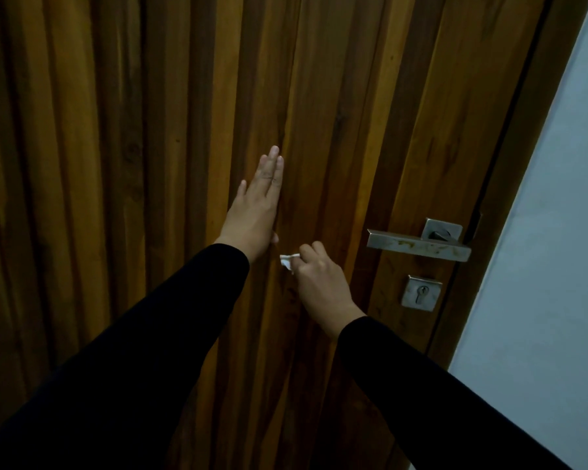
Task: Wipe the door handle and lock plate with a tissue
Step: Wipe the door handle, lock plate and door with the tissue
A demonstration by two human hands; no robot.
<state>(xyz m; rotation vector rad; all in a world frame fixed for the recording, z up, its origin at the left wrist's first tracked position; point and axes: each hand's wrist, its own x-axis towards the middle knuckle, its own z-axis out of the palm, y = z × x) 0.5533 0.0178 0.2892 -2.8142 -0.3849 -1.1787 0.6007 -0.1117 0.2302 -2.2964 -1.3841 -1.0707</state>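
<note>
Black sleeves (123, 361) reach toward the wooden door (336, 96). Right hand (319, 283) pinches a small crumpled tissue (287, 261), which looks soft, light and easily torn, so it is best kept bunched. Left hand (257, 208) lies flat, fingers together, against the door. Steel lever handle (418, 245) and keyhole plate (421, 293) sit well right, untouched.

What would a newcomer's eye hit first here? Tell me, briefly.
The left hand pressed flat on the wooden door at mid-frame, and just beside it the right hand pinching a white tissue. To the right sits the steel handle, blotched with brownish marks, with the keyhole lock plate below it.
</note>
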